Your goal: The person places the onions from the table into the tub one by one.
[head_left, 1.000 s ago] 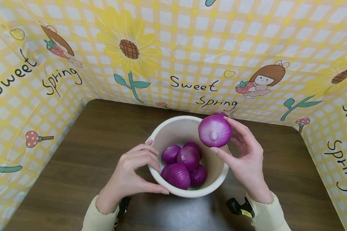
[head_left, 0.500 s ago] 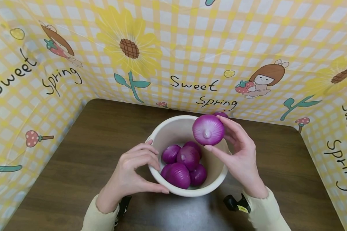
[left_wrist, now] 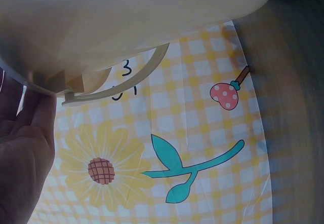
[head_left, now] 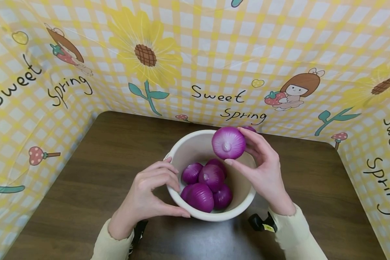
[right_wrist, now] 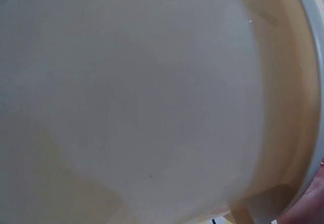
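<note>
In the head view, a whitish bucket (head_left: 214, 216) stands on the table with several red onions (head_left: 199, 198) inside. My left hand (head_left: 152, 191) grips its left rim, fingers over the edge and thumb along the front. With thumb and fingertips, my right hand (head_left: 266, 169) holds another red onion (head_left: 228, 142) over the bucket's far right rim. The left wrist view has the bucket's outer wall (left_wrist: 126, 21), its curved handle (left_wrist: 136, 84) and part of the left hand (left_wrist: 25, 148). Bucket wall (right_wrist: 142, 92) fills most of the right wrist view, where the held onion is hidden.
Behind the bucket, one more red onion (head_left: 248, 128) shows partly past the right hand. The dark wooden table (head_left: 84, 173) meets a yellow checked cloth (head_left: 201, 54) at the back and both sides.
My right hand has moved left and slightly away from me, carrying the onion further over the bucket's opening. The left hand and the bucket look almost still.
</note>
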Demonstrator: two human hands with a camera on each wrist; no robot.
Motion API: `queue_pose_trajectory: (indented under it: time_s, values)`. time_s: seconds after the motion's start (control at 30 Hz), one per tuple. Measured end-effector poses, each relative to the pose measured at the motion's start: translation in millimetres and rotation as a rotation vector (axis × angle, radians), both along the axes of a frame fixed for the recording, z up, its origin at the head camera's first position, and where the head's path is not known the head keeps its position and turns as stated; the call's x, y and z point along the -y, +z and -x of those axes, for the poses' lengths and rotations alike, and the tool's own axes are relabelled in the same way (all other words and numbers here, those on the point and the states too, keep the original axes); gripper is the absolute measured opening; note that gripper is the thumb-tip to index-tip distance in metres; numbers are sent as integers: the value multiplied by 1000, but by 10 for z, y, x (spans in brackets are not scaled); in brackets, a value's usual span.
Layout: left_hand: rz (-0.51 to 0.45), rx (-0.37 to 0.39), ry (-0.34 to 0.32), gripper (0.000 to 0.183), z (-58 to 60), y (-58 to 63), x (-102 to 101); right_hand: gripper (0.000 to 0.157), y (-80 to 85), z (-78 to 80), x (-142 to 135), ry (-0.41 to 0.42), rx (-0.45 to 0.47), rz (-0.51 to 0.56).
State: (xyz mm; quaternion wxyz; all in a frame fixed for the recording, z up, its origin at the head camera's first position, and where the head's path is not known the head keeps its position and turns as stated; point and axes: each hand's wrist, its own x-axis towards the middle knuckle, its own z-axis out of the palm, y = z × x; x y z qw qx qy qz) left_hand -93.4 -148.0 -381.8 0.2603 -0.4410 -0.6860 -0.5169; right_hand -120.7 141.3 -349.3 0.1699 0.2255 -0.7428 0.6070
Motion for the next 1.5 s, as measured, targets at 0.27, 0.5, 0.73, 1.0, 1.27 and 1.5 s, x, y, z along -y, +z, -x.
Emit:
queue_pose_trajectory:
  time_s: [0.27, 0.5, 0.73, 1.0, 1.27, 1.5]
  values:
    - [2, 6, 3, 47, 2, -6, 0, 80, -70, 46, -4, 16, 15, -28]
    - [7, 16, 7, 47, -4, -5, -1, 78, -78, 55, -1, 72, 16, -16]
    - [8, 25, 5, 47, 9, -54, 7, 73, -72, 54, 0, 68, 14, -21]
    - [11, 20, 11, 47, 26, -111, 20, 71, -79, 46, -18, 70, 8, -19]
    - [13, 21, 12, 48, 34, -119, 24, 68, -84, 45, -49, 71, -8, -10]
    - [13, 20, 12, 48, 29, -111, 19, 65, -83, 47, -65, 85, -31, 15]
